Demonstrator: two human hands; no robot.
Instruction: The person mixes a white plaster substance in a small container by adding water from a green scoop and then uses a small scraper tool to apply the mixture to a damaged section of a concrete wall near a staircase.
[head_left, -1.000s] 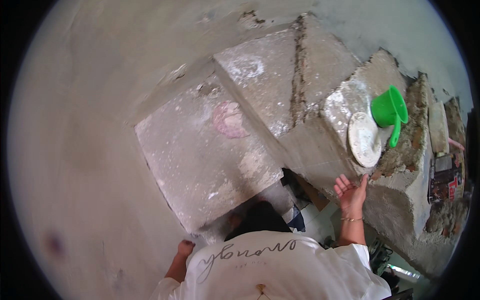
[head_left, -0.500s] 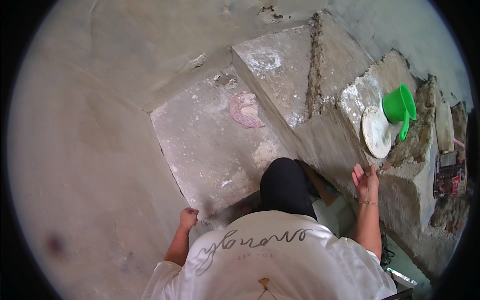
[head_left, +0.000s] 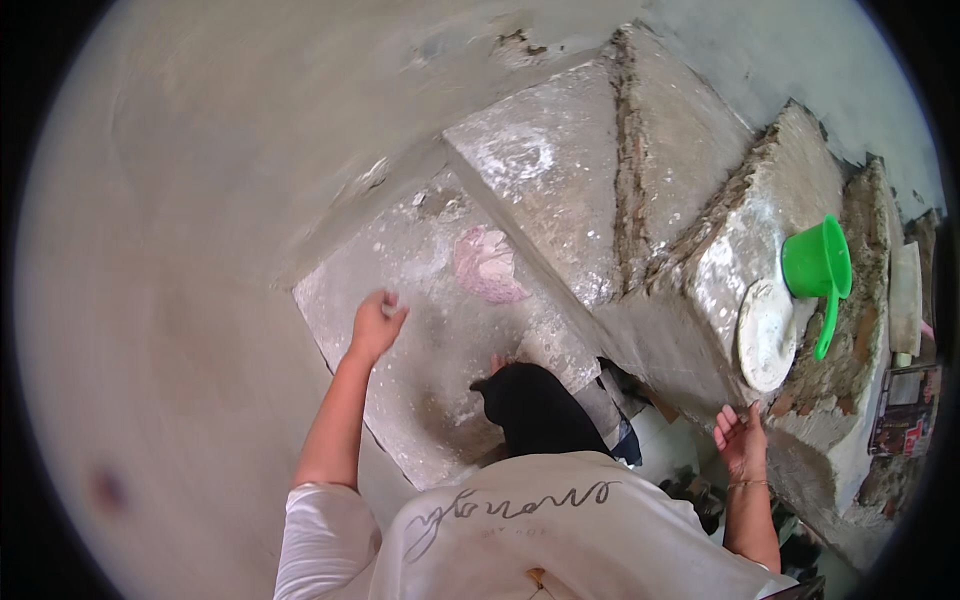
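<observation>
My left hand is raised over the pale concrete landing, fingers loosely bent and slightly blurred, thumb apart, nothing visible in it. My right hand is beside the side face of a higher step, palm up and fingers parted, empty; whether its fingertips touch the concrete I cannot tell. Just above them a round white-smeared plate lies on the step. Against the plate stands a green plastic dipper, its handle pointing toward me. A crumpled pink cloth with a pale patch rests on the landing.
Rough concrete steps climb to the right, with broken edges and exposed brick. Bare plaster walls enclose the left and far sides. My black-trousered leg is bent over the landing. A dark printed packet lies far right.
My left hand has risen from the landing's near left edge and loosened from a closed shape. My leg has shifted, with a bare foot now showing. The view has shifted; my right hand stays beside the step.
</observation>
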